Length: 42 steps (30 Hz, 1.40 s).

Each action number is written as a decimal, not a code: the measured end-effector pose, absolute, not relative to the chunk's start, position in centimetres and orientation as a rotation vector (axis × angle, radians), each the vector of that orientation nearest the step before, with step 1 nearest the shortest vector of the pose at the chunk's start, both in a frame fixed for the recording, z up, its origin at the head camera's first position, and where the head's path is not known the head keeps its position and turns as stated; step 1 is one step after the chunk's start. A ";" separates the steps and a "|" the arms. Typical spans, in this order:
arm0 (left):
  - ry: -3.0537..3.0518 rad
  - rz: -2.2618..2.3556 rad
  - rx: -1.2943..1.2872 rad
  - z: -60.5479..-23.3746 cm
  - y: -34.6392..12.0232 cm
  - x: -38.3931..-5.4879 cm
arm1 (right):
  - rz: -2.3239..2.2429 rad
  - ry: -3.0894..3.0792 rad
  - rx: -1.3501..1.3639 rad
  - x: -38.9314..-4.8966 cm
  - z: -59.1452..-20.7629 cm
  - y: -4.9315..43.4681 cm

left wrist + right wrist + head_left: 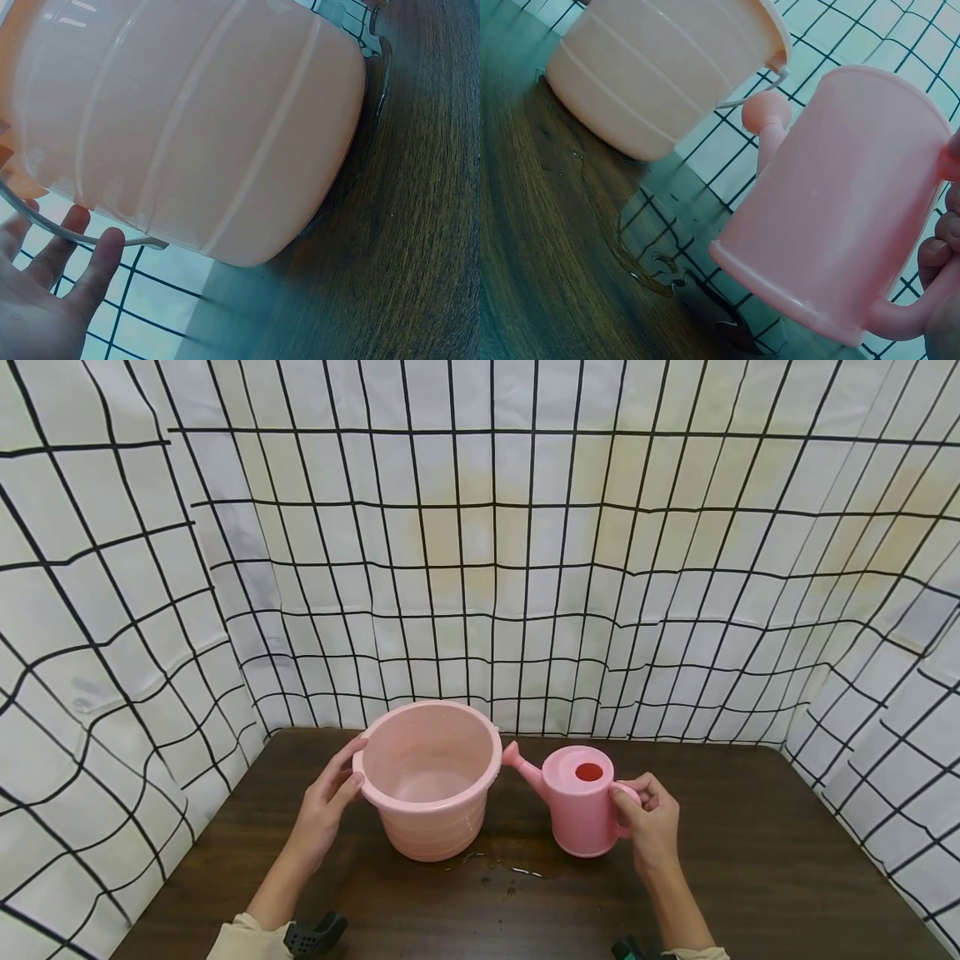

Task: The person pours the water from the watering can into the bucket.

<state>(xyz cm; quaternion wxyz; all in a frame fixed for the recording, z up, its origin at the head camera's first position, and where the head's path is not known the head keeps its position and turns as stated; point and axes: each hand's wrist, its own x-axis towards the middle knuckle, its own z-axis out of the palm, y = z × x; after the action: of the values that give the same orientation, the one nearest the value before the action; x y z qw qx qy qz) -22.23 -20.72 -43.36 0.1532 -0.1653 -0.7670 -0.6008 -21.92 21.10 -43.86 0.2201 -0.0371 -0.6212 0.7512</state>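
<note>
A pale pink bucket (435, 831) stands upright on the table, its open top toward me. My left hand (330, 797) touches the left side of the bucket at its rim, thumb and fingers spread apart. In the left wrist view, the fingertips meet the outer wall beside the thin handle (150, 242). To the right is a pink watering can (581, 818), upright, with its spout (528, 774) pointing left at the bucket. My right hand (656, 822) grips the can's handle. I cannot tell whether the can's base touches the table.
Water (525, 872) lies in drops and a small puddle on the dark wooden table (750, 860) near both things. White walls with a black grid (495, 568) enclose the back and sides of the table.
</note>
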 end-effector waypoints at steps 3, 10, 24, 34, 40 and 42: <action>-2.196 -1.722 -0.479 -43.3 -20.7 -22.2 | 2.079 -1.713 -0.092 -21.9 -43.9 21.0; -2.177 -1.732 -0.503 -43.3 -20.6 -22.2 | 2.079 -1.726 -0.105 -21.8 -44.0 21.1; -2.174 -1.729 -0.518 -43.2 -20.7 -22.2 | 2.056 -1.748 -0.128 -21.9 -44.6 21.5; -2.186 -1.719 -0.517 -43.2 -20.7 -22.2 | 2.051 -1.751 -0.151 -22.0 -44.7 21.5; -2.191 -1.719 -0.508 -43.2 -20.7 -22.1 | 2.054 -1.756 -0.144 -22.0 -44.9 21.6; -2.191 -1.720 -0.510 -43.2 -20.7 -22.1 | 2.055 -1.759 -0.148 -22.0 -45.0 21.6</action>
<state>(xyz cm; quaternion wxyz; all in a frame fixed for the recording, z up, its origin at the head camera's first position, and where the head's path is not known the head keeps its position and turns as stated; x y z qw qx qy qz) -22.13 -20.71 -43.18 0.1546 -0.1779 -0.7644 -0.6001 -21.98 21.57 -44.96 0.2145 -0.0534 -0.6343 0.7408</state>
